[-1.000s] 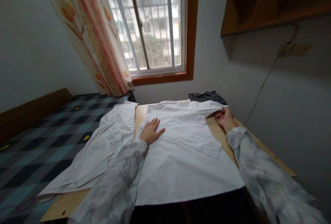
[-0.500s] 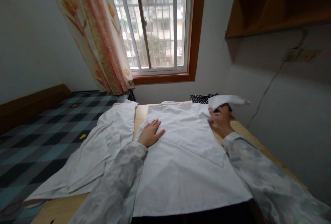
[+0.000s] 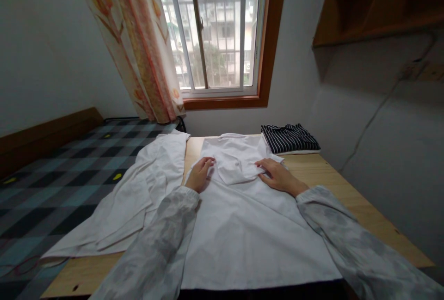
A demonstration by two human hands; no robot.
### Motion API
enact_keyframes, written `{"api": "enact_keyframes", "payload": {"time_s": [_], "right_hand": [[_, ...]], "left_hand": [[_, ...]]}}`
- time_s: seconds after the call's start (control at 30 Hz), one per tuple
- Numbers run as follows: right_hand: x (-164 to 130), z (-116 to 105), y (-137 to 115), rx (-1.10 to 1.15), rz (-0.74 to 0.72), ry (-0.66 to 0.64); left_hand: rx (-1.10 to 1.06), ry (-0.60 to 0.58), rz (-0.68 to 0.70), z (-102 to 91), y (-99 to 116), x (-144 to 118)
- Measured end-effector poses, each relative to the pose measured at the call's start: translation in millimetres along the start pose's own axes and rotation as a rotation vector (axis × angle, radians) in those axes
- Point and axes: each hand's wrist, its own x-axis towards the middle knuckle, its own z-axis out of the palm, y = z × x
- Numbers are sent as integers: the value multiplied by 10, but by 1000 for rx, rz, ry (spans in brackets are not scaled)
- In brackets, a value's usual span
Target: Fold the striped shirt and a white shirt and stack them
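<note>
A white shirt (image 3: 253, 240) is spread over the wooden table in front of me, its collar at the far end and its hem near me. One sleeve (image 3: 236, 170) lies folded inward across its upper part. At the shirt's left edge rests my left hand (image 3: 200, 174), open, with the fingers slightly bent on the cloth. My right hand (image 3: 279, 176) is open too, its fingers stretched over the folded sleeve on the right. Some of the cloth beneath the fingers is hidden.
Another white garment (image 3: 149, 184) lies rumpled along the left, partly over a checked bed (image 3: 69, 170). A folded black-and-white striped garment (image 3: 291, 138) sits at the far right of the wooden table (image 3: 347, 198). Behind are a window and a curtain (image 3: 138, 50); a shelf hangs at upper right.
My right hand has brought the raised sleeve inward and down onto the shirt and let go of it. The striped garment is now uncovered. My left hand has drawn slightly toward the shirt's left edge.
</note>
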Motion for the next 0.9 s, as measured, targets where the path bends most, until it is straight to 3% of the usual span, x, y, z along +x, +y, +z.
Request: {"api": "enact_keyframes", "payload": {"time_s": [0.13, 0.23, 0.37, 0.53, 0.7, 0.9], "right_hand": [[3, -35, -16, -75, -8, -22], [-4, -50, -26, -126, -10, -37], [-26, -51, -11, -128, -11, -21], [-28, -90, -49, -37, -22, -2], [-21, -151, -114, -27, -54, 36], [-33, -135, -112, -45, -232, 179]], "left_hand": [[-64, 53, 96, -97, 163, -57], [50, -99, 269, -126, 297, -117], [111, -248, 311, -108, 386, -146], [166, -242, 266, -112, 401, -136], [234, -134, 401, -152, 543, -149], [222, -284, 563, -55, 768, 2]]}}
